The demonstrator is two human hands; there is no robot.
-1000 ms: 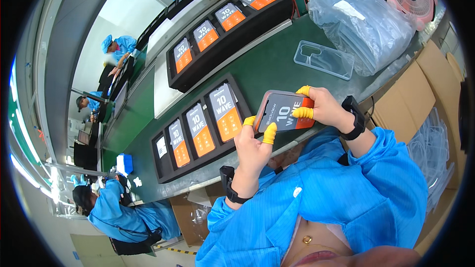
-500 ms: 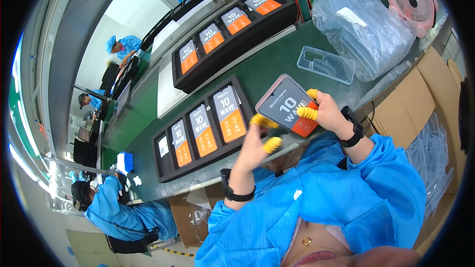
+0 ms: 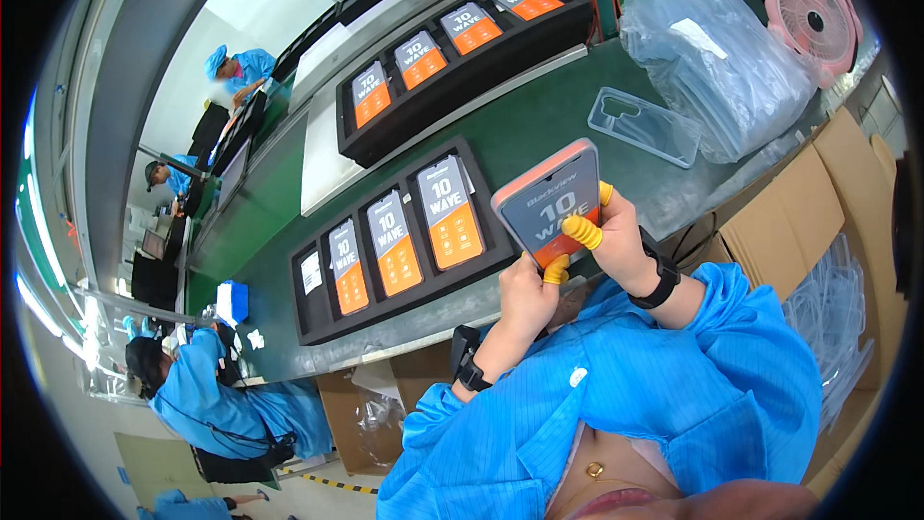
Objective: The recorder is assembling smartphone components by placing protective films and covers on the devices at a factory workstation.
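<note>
Both of my hands hold a smartphone (image 3: 539,214) upright in front of me, its screen covered by a grey and orange printed film. My right hand (image 3: 621,243), with yellow finger cots, is closed round its right side, the thumb across the front. At its lower edge my left hand (image 3: 531,294) pinches the bottom corner; a yellow cot shows on one digit, and the other fingers are partly hidden behind the phone. Just left lies a black foam tray (image 3: 445,284) holding 3 similar phones (image 3: 449,217) in slots; its leftmost slot shows a white label.
A clear phone case (image 3: 643,127) lies on the green table (image 3: 568,96) beyond the phone. Behind it are a plastic-wrapped bundle (image 3: 717,67) and a pink fan (image 3: 813,14). Another full foam tray (image 3: 351,149) stands farther back. An open carton (image 3: 784,207) holding clear cases sits right.
My left hand, apart from the phone before, has come to its lower corner and closed on it. The phone is now tilted more upright, and my right hand has shifted slightly left.
</note>
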